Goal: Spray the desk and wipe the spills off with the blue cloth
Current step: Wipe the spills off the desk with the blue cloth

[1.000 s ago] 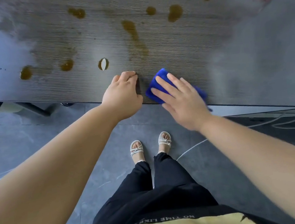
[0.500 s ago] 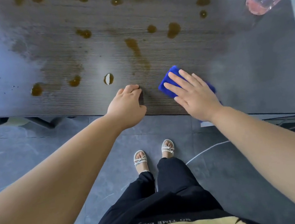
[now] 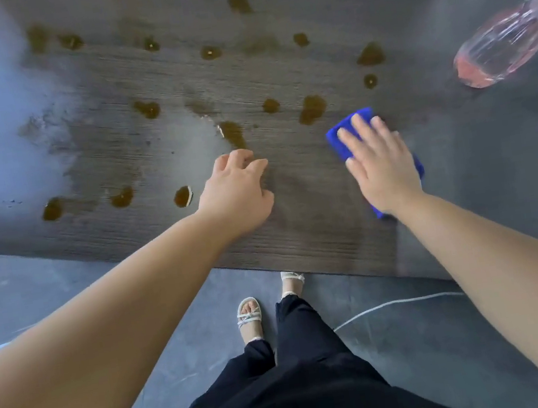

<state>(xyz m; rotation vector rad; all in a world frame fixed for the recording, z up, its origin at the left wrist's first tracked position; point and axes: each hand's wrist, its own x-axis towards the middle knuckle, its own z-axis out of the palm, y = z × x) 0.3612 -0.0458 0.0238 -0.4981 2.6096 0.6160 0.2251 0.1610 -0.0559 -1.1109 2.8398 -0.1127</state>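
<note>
1. Grey floor [image 3: 419, 348], nearest: my feet in white strapped sandals [image 3: 249, 317] stand at the near edge of the dark wood-grain desk [image 3: 299, 234].
2. Desk top: a pale sheen covers its left part.
3. Left hand [image 3: 238, 194]: fingers loosely curled, tips resting on bare desk, grasping nothing.
4. Right hand [image 3: 381, 167]: flat, fingers straight. The palm presses down on the bright blue cloth [image 3: 338, 138] without clutching it.
5. Cloth, position: under my right palm, on the desk's right half. Its long axis runs near-to-far along my fingers, with the leading edge pointing away from me.
6. Brown spills, scattered over the middle and far side. The nearest double blot [image 3: 312, 109] lies just beyond the cloth's far-left corner, apart from it. Judgement: a push forward and slightly left would take it, and my right hand is the nearer one. A long blot [image 3: 233, 134] lies just past my left fingertips.
7. Clear plastic spray bottle with pink liquid and red trigger [image 3: 501, 46]: far right, well apart from both hands. Whether it stands or lies, I cannot tell.
</note>
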